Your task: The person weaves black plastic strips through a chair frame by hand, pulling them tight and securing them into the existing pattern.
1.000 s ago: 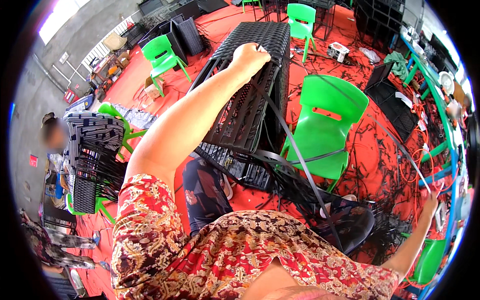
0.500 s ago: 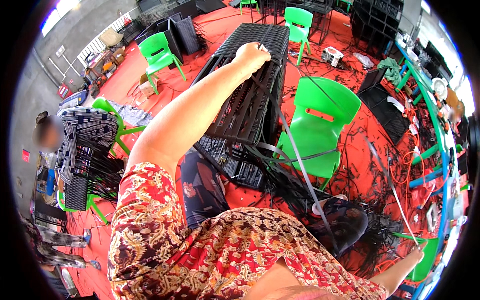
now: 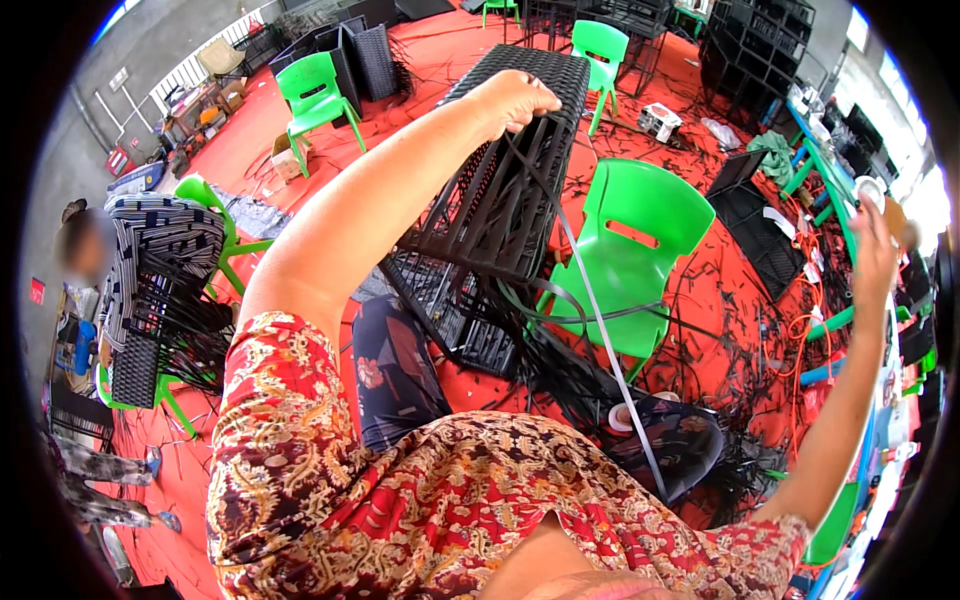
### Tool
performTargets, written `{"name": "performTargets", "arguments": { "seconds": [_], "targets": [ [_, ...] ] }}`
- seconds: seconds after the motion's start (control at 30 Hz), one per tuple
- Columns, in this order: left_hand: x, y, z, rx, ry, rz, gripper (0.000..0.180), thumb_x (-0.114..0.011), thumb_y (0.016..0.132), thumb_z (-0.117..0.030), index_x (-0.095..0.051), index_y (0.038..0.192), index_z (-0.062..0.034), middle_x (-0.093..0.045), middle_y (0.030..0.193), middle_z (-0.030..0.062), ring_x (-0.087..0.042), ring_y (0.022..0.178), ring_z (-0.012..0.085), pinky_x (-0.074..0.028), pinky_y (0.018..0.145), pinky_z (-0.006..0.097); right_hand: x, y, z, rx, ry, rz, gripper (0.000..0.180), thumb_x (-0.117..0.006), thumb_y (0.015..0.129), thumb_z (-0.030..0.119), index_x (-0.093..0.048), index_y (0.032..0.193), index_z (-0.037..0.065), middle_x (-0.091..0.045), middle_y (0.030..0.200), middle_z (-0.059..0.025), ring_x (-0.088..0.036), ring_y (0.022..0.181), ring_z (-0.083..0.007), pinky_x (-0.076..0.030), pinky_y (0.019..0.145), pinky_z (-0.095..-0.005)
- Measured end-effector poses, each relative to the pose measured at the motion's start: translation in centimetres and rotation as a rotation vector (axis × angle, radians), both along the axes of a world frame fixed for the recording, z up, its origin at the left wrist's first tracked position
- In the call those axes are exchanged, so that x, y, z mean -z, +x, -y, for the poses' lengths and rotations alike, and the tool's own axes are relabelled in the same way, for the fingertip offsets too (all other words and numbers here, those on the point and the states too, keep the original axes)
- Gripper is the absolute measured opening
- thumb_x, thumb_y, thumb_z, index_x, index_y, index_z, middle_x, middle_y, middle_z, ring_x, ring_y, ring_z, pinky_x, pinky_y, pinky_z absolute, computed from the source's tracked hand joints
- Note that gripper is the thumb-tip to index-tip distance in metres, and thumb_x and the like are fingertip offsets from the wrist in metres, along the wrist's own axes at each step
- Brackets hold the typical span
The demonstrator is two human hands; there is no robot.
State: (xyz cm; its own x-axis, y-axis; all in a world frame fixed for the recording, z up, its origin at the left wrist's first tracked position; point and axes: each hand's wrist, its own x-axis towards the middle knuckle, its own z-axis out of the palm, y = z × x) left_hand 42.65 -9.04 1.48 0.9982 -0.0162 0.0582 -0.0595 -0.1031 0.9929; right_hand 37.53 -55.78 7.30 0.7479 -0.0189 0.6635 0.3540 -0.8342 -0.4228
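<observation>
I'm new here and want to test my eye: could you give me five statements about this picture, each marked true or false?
1. The left hand is at the top of the black, box-shaped piece woven from flat strips. True.
2. The right hand is gripping that woven piece too. False: this hand is raised well away from it, off to the right.
3. A bright green plastic chair stands to the right of the woven piece. True.
4. The floor covering is blue. False: it is red.
5. A long, flat, grey strip crosses in front of that chair. True.
</observation>
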Motion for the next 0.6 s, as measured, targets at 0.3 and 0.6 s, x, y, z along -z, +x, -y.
{"name": "performTargets", "arguments": {
  "seconds": [0.3,0.6],
  "targets": [
    [-5.6,-4.4,1.8,0.203,-0.337,0.046,0.028,-0.065,0.077,-0.019,-0.057,0.096,0.0008,-0.051,0.070,-0.0001,-0.028,0.039,-0.0005,-0.018,0.033,0.016,0.4,0.6,-15.7,-0.352,-0.464,0.170,0.023,-0.050,0.086,0.021,-0.058,0.107,0.015,-0.058,0.082,-0.0058,-0.057,0.076,-0.0250,-0.048,0.065,-0.0334],
    [-5.7,-3.8,1.6,0.041,-0.336,0.000,0.027,-0.066,0.079,-0.026,-0.057,0.087,-0.0015,-0.041,0.058,-0.0047,-0.025,0.036,-0.0008,-0.016,0.034,0.016,3.9,0.8,-15.7,-0.434,-0.703,0.568,0.038,-0.057,0.070,0.011,-0.059,0.108,0.015,-0.045,0.068,-0.0022,-0.051,0.061,-0.0199,-0.045,0.052,-0.0319]
  ]
}}
